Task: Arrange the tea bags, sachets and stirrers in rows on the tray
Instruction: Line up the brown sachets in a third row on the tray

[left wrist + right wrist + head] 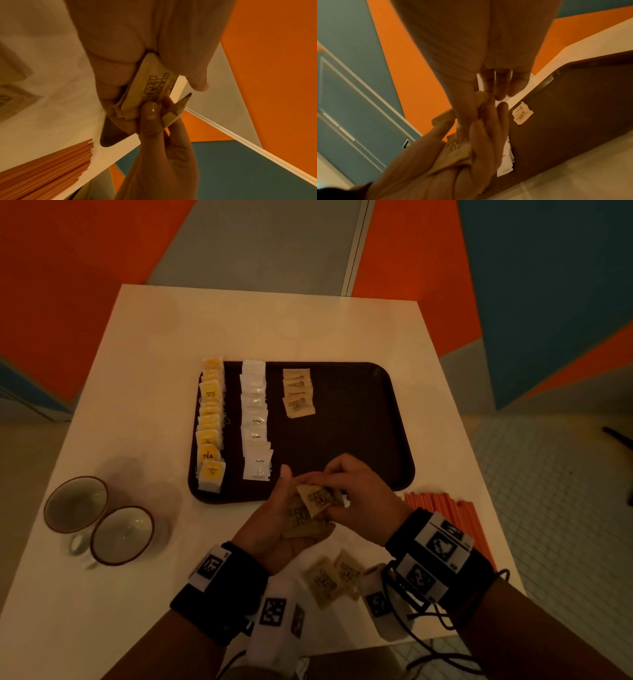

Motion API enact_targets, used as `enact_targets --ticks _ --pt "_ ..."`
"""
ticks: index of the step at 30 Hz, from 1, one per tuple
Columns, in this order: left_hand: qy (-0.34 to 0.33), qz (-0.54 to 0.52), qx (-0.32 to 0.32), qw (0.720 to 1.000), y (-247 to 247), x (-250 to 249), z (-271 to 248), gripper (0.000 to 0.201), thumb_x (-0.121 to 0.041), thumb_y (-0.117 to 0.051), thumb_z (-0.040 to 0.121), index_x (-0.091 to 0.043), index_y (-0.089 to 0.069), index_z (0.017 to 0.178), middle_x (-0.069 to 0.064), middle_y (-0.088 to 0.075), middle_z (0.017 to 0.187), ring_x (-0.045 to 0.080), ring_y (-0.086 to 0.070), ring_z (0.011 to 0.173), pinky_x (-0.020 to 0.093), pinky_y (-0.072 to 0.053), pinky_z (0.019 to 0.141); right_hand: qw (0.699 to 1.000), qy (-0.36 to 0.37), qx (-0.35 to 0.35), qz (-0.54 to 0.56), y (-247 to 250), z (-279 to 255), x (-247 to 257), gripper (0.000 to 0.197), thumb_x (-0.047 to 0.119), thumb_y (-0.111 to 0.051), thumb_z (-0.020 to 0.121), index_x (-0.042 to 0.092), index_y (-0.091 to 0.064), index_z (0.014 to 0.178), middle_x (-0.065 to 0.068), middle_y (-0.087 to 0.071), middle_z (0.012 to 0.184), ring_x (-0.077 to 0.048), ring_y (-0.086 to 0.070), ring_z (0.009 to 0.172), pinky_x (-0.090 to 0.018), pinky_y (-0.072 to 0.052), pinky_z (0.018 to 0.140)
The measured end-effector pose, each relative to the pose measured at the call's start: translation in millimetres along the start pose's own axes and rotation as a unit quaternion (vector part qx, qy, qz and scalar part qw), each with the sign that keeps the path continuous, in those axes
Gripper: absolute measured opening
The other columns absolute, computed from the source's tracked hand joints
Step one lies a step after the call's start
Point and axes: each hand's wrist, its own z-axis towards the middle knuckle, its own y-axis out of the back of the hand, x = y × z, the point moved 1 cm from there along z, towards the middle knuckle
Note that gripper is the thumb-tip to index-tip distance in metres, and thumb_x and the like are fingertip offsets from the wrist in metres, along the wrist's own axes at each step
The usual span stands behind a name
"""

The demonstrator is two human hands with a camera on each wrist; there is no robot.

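Observation:
A dark brown tray (346, 433) holds a long row of yellow tea bags (210, 422) on its left, a row of white sachets (255, 419) beside it, and a short row of brown sachets (298, 393) at the back. Over the tray's near edge my left hand (270, 518) holds a stack of brown sachets (301, 520) (147, 88) in its palm. My right hand (359, 498) pinches the top brown sachet (320, 498) (176, 108) between thumb and fingers. Orange stirrers (452, 515) lie in a pile on the table, right of the tray.
Two loose brown sachets (334, 577) lie on the white table (144, 364) between my wrists. Two cups (75, 503) (121, 534) stand at the left near edge. The tray's right half is bare. The table's right edge runs just beyond the stirrers.

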Motion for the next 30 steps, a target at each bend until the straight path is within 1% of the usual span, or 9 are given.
enact_targets --ticks 4,8,11,14,17,19,23,27,30 --pt "-0.008 -0.020 0.010 1.000 -2 -6 -2 0.073 -0.070 -0.021 0.081 -0.023 -0.050 0.129 0.019 -0.059 0.125 0.029 -0.061 0.108 0.038 -0.054 0.081 0.998 0.034 -0.021 -0.050 -13 -7 11 0.055 0.045 -0.061 0.076 0.043 -0.044 0.128 0.010 -0.041 0.133 -0.019 -0.033 0.124 -0.038 -0.030 0.102" --pt "-0.004 -0.040 -0.015 0.999 -3 -9 0 0.074 -0.071 -0.026 0.076 -0.029 -0.044 0.134 0.012 -0.059 0.128 0.027 -0.060 0.114 0.036 -0.057 0.078 0.994 0.014 0.060 -0.089 -24 -9 21 0.088 0.070 -0.033 0.069 0.029 -0.016 0.145 0.007 -0.016 0.154 -0.016 -0.004 0.143 -0.042 -0.008 0.114" --pt "0.021 -0.013 -0.015 1.000 -3 -10 -1 0.077 -0.073 -0.019 0.079 -0.023 -0.049 0.129 0.012 -0.064 0.122 0.026 -0.063 0.109 0.034 -0.058 0.073 0.988 -0.012 0.107 -0.110 -21 -8 25 0.086 0.057 -0.050 0.082 0.022 -0.005 0.147 0.005 -0.010 0.155 -0.012 0.003 0.144 -0.044 0.001 0.118" --pt "0.036 0.025 -0.013 0.999 -8 -10 -4 0.074 -0.073 -0.015 0.080 -0.023 -0.060 0.111 0.006 -0.072 0.105 0.020 -0.069 0.096 0.035 -0.056 0.074 0.980 -0.016 0.118 -0.157 -23 -6 24 0.078 0.041 -0.050 0.089 0.019 -0.003 0.147 -0.002 -0.013 0.153 -0.018 -0.005 0.143 -0.047 0.000 0.118" --pt "0.055 0.059 -0.013 0.997 -10 -6 -4 0.073 -0.074 -0.015 0.079 -0.025 -0.066 0.097 0.004 -0.074 0.101 0.018 -0.066 0.099 0.037 -0.050 0.085 0.971 -0.006 0.129 -0.201 -29 -8 24 0.075 0.031 -0.051 0.090 0.015 -0.004 0.147 -0.007 -0.015 0.152 -0.023 -0.014 0.141 -0.047 -0.002 0.116" --pt "0.067 0.084 -0.016 0.994 -8 -3 -3 0.074 -0.074 -0.016 0.079 -0.024 -0.065 0.104 0.004 -0.072 0.104 0.016 -0.064 0.104 0.035 -0.049 0.086 0.967 -0.006 0.145 -0.208 -32 -7 27 0.079 0.031 -0.056 0.085 0.015 -0.007 0.146 -0.007 -0.017 0.150 -0.024 -0.016 0.140 -0.048 -0.004 0.116" --pt "0.006 0.141 -0.019 0.990 -12 -4 3 0.064 -0.063 -0.025 0.086 -0.017 -0.061 0.111 0.001 -0.074 0.091 0.014 -0.066 0.100 0.030 -0.050 0.083 0.979 0.015 0.078 -0.190 -39 2 21 0.070 0.023 -0.059 0.081 0.008 -0.026 0.140 -0.013 -0.038 0.135 -0.030 -0.037 0.125 -0.045 -0.027 0.108" --pt "-0.073 0.184 -0.034 0.980 -25 -11 8 0.045 -0.050 -0.039 0.090 -0.019 -0.056 0.118 0.006 -0.064 0.119 0.019 -0.059 0.114 0.040 -0.047 0.098 0.987 -0.001 -0.001 -0.159 -37 22 8 0.043 0.023 -0.057 0.080 0.017 -0.050 0.122 -0.005 -0.053 0.113 -0.024 -0.050 0.103 -0.039 -0.040 0.093" --pt "-0.122 0.206 -0.054 0.969 -33 -13 13 0.027 -0.031 -0.036 0.097 -0.016 -0.056 0.107 0.013 -0.059 0.120 0.025 -0.055 0.116 0.046 -0.040 0.105 0.986 -0.001 -0.029 -0.164 -31 31 3 0.033 0.029 -0.056 0.078 0.027 -0.054 0.110 0.002 -0.056 0.106 -0.017 -0.051 0.097 -0.031 -0.039 0.088"
